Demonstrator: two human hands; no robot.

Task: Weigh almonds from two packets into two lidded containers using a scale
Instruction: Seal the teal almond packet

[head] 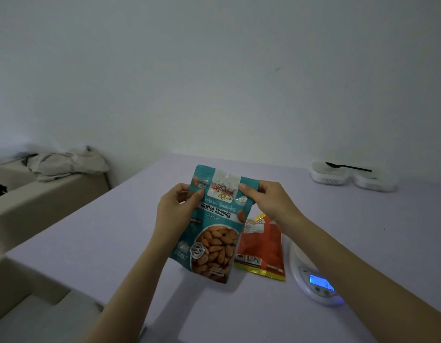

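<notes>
1. Both hands are up on the teal almond packet (214, 226), which is held upright, clear of the table (115, 243). The left hand (176, 209) pinches its upper left edge, thumb on the front. The right hand (269, 201) pinches the upper right corner.
2. It looks like a light, soft film pouch, bulging low down, so the loose nuts will likely shift as it tilts.
3. The flat sealed strip between the two thumbs looks like the stiffest place to grip, and probably where it opens.
4. The glossy film may be slippery, so it wants a firm pinch close to the seal, or almonds could scatter.
5. The orange packet (260, 248) lies flat just below the right wrist, untouched.
6. The scale (313, 280), display lit, sits under the right forearm, partly hidden by it.
7. The two lidded containers (329, 176), a black spoon (348, 166) across them, wait well beyond the right hand.
</notes>
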